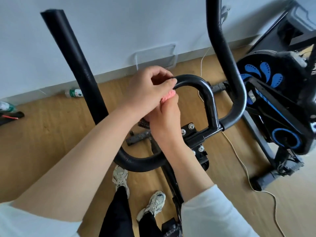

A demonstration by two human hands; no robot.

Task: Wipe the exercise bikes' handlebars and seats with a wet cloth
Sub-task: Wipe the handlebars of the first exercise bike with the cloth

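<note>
One bottle lies on wooden floor by wall, beyond bike.

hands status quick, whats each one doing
left hand: closed round the handlebar
right hand: closed on the pink cloth

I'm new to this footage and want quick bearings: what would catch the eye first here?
Two bare hands meet mid-frame: the left hand and right hand grip a pink cloth at the loop of the black handlebar. To the right stands a second bike with blue markings. At left, a bottle lies on the floor by the wall.
</note>
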